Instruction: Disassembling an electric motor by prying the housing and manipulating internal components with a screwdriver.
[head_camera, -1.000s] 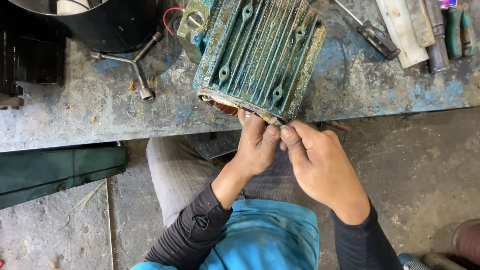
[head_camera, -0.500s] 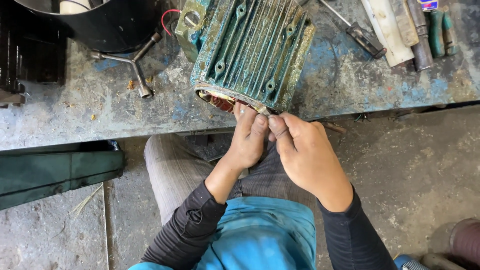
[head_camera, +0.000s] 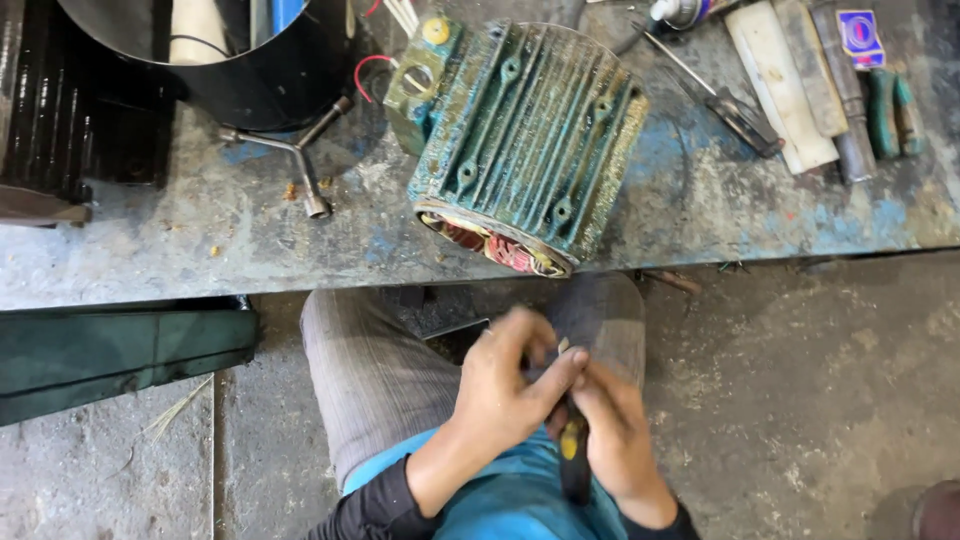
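Observation:
A green finned motor housing (head_camera: 525, 140) lies on the worn bench (head_camera: 200, 250), its open end with reddish windings (head_camera: 495, 245) facing me. Both my hands are down over my lap, away from the motor. My left hand (head_camera: 510, 385) and my right hand (head_camera: 615, 440) are closed together around a small tool with a yellow and black handle (head_camera: 572, 455); its tip is hidden by my fingers.
A three-way socket wrench (head_camera: 295, 155) lies left of the motor beside a black drum (head_camera: 270, 70). Screwdrivers, a white strip and green-handled pliers (head_camera: 890, 110) lie at the bench's right end. A dark green panel (head_camera: 120, 355) sits under the bench at left.
Both hands have come away from the motor's open end and dropped to my lap, where they now grip the yellow-handled tool. The view has shifted down a little.

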